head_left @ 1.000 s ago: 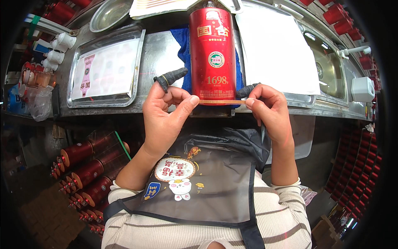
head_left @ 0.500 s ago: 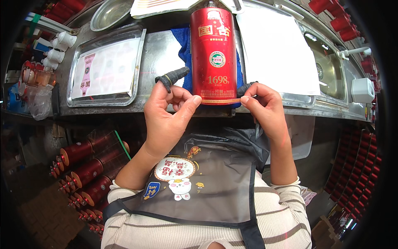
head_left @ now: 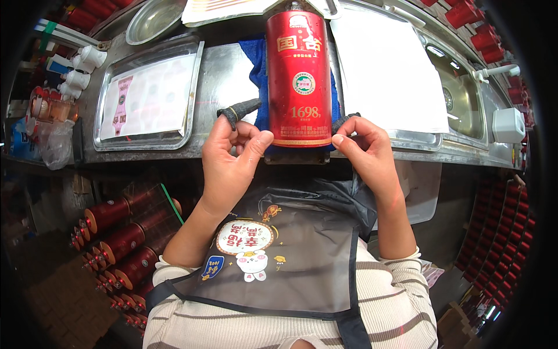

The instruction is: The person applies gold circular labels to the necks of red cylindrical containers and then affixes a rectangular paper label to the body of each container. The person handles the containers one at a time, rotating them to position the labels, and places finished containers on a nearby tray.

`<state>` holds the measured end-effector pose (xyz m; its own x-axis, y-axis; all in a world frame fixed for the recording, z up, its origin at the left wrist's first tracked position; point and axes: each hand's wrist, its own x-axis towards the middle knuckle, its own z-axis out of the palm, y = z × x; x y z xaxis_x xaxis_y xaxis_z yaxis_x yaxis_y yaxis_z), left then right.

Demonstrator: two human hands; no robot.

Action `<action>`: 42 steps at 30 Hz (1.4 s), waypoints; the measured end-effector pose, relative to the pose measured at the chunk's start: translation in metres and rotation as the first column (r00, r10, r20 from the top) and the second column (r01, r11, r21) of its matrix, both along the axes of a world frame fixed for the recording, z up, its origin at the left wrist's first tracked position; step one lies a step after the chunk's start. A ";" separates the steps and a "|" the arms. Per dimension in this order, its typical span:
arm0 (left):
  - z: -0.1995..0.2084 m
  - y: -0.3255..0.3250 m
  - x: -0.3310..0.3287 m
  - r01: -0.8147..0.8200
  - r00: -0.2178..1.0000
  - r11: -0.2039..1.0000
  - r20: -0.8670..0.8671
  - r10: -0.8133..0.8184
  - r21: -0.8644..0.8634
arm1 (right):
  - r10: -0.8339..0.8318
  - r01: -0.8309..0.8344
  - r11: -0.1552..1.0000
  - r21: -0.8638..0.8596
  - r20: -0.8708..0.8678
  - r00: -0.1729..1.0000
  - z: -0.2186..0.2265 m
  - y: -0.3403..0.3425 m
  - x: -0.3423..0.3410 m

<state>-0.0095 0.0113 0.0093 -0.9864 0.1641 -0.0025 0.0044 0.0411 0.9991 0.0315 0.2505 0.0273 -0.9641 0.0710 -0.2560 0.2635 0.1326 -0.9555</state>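
Observation:
A red bottle with gold and white print lies on a blue cloth, its base toward me. Along the base edge runs a narrow gold strip. At the strip's left end is my left hand, thumb tip against the bottle's edge and the other fingers curled. My right hand pinches at the strip's right end, thumb and finger together. Dark finger covers sit on both index fingers; the left one is bound with a thin band and points up toward the bottle.
A metal tray with printed label sheets stands left of the bottle. White sheets lie on the right beside a sink. A metal bowl is at the back left. Red bottles are stacked below the counter.
Both hands have shifted slightly left along the bottle's base. The gold strip, earlier stretched between the thumbs, now lies closer along the bottle's base edge.

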 end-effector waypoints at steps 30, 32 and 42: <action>-0.025 0.015 0.005 0.111 0.972 0.868 0.130 -0.197 0.484 | -0.078 0.076 0.995 -0.060 -0.025 0.997 0.014 -0.026 0.004; -0.022 0.021 0.009 0.109 0.994 0.968 -0.051 -0.100 0.224 | -0.075 0.073 0.997 -0.038 -0.044 0.996 0.011 -0.025 0.004; -0.031 0.028 0.011 0.015 0.996 0.968 -0.092 0.008 0.249 | -0.077 0.078 0.996 0.037 -0.038 0.996 0.011 -0.027 0.004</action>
